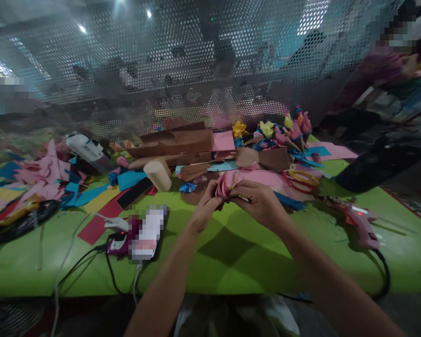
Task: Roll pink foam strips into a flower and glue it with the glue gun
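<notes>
Between both hands, above the middle of the green table [182, 271], is a pink paper flower [225, 184] with layered, curled petals. My left hand [205, 208] grips its left side and base, fingers closed. From the right, my right hand [255, 199] pinches the flower's edge, with its fingertips bent against the paper. A small brown piece shows under the flower; what it is cannot be made out. Just behind the hands lie pink sheets [266, 178] and a crumpled blue wrapper [188, 187].
A pink glue gun [363, 224] lies at right, its cord hanging off the front edge. Scissors [301, 180] rest behind it. At left are a phone [149, 234], a power strip [121, 243] and a wooden cylinder [157, 174]. Finished paper flowers [291, 128] stand at the back.
</notes>
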Motion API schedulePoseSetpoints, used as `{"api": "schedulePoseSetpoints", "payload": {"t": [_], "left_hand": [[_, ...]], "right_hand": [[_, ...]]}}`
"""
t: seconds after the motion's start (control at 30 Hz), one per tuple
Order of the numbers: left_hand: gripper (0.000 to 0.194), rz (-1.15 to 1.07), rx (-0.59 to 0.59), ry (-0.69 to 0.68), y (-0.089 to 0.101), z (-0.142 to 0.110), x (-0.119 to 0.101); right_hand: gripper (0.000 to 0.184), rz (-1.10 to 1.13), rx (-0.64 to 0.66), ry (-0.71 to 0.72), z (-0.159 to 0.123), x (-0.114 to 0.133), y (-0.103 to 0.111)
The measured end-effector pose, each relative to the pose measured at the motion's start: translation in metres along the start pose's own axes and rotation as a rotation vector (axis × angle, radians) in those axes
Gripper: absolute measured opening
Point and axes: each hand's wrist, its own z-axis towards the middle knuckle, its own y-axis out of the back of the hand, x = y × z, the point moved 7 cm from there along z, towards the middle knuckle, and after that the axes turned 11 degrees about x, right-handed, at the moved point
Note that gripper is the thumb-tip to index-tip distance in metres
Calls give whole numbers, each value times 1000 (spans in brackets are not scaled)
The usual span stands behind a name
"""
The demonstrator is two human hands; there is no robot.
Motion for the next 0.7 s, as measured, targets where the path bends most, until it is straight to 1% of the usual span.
{"api": "schedulePoseSetpoints", "payload": {"t": [0.1, 0.27, 0.47, 0.7], "left_hand": [[28, -36, 9, 7, 0, 1, 1], [27, -23, 19, -24, 0, 0, -1], [29, -37, 39, -65, 0, 0, -1], [33, -66, 24, -43, 0, 0, 2]], "right_hand": [[14, 35, -2, 10, 0, 1, -1], [14, 81, 8, 12, 1, 5, -1], [10, -22, 54, 17, 1, 6, -3], [9, -101, 72, 28, 1, 2, -8]]}}
